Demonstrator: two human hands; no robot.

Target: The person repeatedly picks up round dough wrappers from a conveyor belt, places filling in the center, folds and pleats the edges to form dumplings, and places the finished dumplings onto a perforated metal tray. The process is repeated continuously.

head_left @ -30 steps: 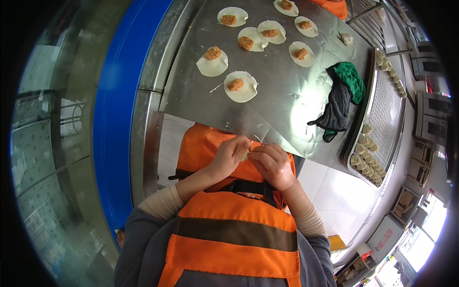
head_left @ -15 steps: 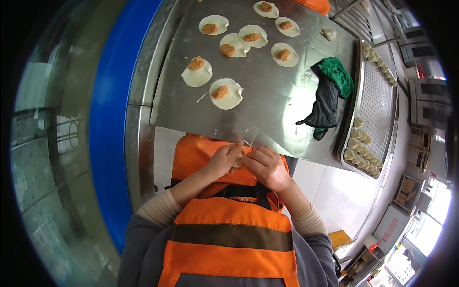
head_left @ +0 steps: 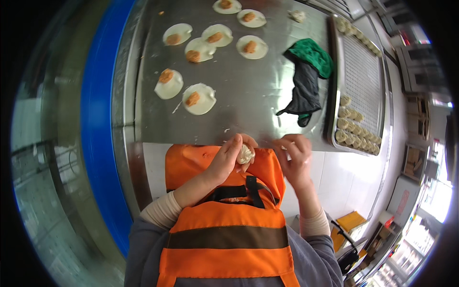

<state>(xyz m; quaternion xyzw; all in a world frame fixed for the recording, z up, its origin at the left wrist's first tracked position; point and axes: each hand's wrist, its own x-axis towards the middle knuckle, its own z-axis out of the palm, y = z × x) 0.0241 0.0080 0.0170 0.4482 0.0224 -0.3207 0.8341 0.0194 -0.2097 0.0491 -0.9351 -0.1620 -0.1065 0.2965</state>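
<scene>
A round bun (head_left: 246, 155) with a pleated, gathered top rests in my left hand (head_left: 228, 155), whose fingers are curled around it just off the table's near edge. My right hand (head_left: 295, 155) is apart from it, to the right. Its fingers are pinched together with a small whitish bit, seemingly dough, at their tips. Closest to my hands on the steel table (head_left: 224, 117) lies a flat dough wrapper (head_left: 205, 104) with an orange-brown lump of filling (head_left: 192, 99) on it. Several more wrappers with filling, such as this wrapper (head_left: 258, 51), lie farther back.
A perforated metal tray (head_left: 364, 86) at the right holds rows of shaped buns (head_left: 356, 135). Beside it lies a green and dark grey cloth (head_left: 310, 79). A pale dough scrap (head_left: 297, 16) sits farther back. A blue strip (head_left: 103, 119) runs along the left.
My right hand has drawn away from the left and moved right, so the pleated bun now shows. The view has shifted, and the table's things appear farther left.
</scene>
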